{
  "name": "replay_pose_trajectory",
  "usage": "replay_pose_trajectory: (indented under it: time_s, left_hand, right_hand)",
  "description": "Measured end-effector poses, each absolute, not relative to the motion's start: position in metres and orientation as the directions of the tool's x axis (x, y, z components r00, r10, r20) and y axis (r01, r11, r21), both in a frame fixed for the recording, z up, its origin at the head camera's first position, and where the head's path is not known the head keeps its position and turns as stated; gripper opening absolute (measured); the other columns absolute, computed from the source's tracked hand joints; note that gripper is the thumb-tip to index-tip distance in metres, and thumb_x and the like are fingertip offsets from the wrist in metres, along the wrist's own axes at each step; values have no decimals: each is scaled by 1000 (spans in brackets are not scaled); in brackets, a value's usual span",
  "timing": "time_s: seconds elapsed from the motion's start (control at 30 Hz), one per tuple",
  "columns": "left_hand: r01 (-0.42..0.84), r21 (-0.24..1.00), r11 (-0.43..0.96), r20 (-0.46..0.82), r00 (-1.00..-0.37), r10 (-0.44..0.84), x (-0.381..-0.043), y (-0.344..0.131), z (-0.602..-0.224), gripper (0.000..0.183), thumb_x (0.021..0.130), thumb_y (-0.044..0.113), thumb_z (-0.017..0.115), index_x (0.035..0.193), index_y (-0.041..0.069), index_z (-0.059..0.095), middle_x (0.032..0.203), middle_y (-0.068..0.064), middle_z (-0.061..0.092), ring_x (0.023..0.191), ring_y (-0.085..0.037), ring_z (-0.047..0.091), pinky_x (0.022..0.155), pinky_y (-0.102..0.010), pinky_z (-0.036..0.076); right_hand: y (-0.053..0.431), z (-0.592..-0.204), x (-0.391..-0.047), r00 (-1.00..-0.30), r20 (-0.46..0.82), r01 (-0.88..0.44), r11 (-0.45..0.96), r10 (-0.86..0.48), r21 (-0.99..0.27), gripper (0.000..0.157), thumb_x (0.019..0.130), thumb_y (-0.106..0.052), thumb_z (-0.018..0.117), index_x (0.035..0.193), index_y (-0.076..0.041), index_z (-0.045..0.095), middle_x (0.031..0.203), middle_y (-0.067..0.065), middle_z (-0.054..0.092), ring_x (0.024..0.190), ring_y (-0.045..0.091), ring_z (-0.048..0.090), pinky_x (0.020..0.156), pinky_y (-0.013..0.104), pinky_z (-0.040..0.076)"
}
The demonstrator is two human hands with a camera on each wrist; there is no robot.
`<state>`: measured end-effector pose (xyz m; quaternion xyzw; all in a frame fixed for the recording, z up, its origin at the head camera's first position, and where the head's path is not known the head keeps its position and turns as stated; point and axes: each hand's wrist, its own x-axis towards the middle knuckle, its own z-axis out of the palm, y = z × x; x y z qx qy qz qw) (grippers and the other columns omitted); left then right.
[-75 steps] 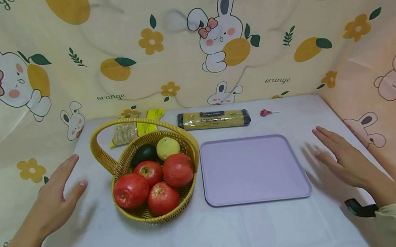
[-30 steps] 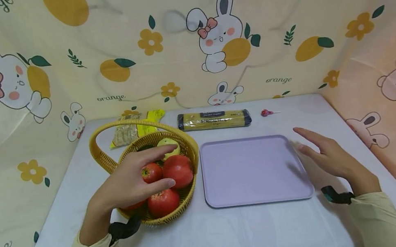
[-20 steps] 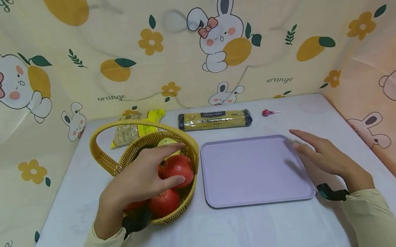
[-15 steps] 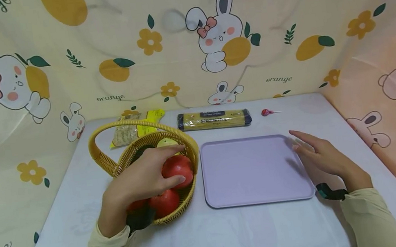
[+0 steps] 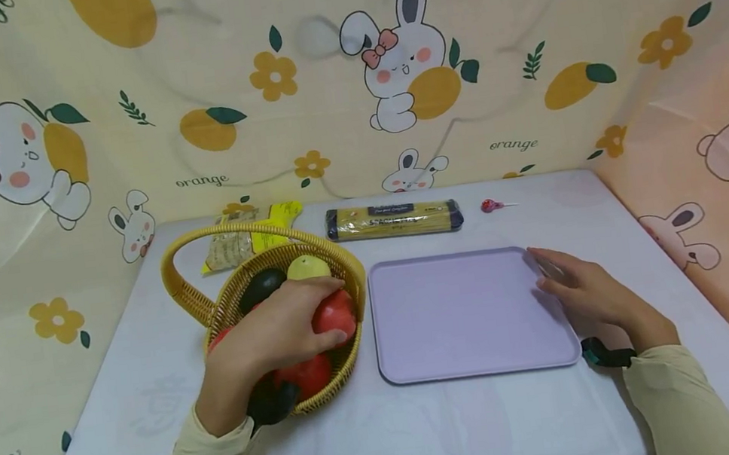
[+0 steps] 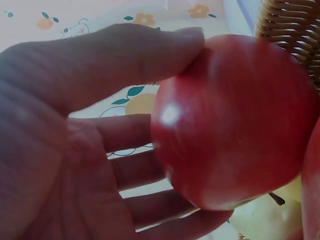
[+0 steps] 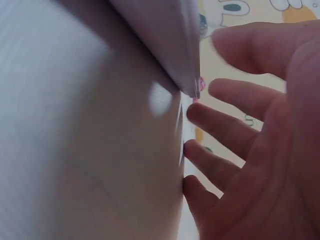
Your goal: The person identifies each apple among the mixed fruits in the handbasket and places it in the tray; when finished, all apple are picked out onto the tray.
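Note:
My left hand [image 5: 275,329] reaches into the yellow wicker basket [image 5: 184,291] and holds a red apple [image 5: 336,316] at its right side. In the left wrist view, the thumb lies along one side of the apple [image 6: 230,125] and the fingers curl against the other. A dark green avocado [image 5: 262,287], a pale green fruit [image 5: 308,267] and another red apple [image 5: 308,377] show around the hand, which covers other fruit. My right hand [image 5: 601,293] is at the right edge of the lilac tray [image 5: 471,313], its fingers spread in the right wrist view; contact is unclear.
Behind the basket lies a yellow-and-clear food bag [image 5: 233,245]. A spaghetti pack [image 5: 394,221] and a red lollipop [image 5: 490,205] lie along the back of the white table [image 5: 391,444]. The basket handle arches over its back side.
My left hand has come in from the left over the basket and taken hold of the right-hand apple. My right hand has moved left to the tray edge.

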<state>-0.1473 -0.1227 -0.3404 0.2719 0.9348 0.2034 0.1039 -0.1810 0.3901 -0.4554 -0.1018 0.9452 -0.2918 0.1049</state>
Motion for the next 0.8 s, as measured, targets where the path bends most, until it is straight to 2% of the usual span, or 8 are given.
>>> replay_pose_trajectory:
  time_s: [0.13, 0.53, 0.8]
  left_hand:
    - [480, 401, 780, -69, -834, 548, -145, -121, -340, 70, 93, 30, 88, 152, 5, 61, 142, -11, 70, 118, -28, 69, 102, -49, 62]
    - [446, 344, 827, -123, -851, 510, -143, -117, -342, 83, 90, 30, 90, 159, 3, 54, 159, -16, 59, 129, -34, 68, 109, -53, 59]
    - [393, 305, 868, -170, -874, 455, -142, -111, -343, 88, 87, 31, 92, 162, 7, 51, 162, -14, 56, 129, -33, 66, 102, -57, 62]
  right_hand:
    - [390, -457, -182, -952, -144, -147, 816, -270, -559, 75, 108, -37, 70, 172, -15, 36, 175, 27, 33, 158, 60, 32, 118, 82, 33]
    - [392, -453, -180, -949, -198, -110, 846, -246, -522, 82, 107, -36, 71, 175, -17, 28, 174, 30, 31, 156, 63, 29, 117, 85, 31]
    - [391, -454, -178, -953, -191, -109, 853, -235, -510, 82, 107, -36, 71, 175, -19, 28, 175, 32, 29, 156, 64, 28, 118, 84, 31]
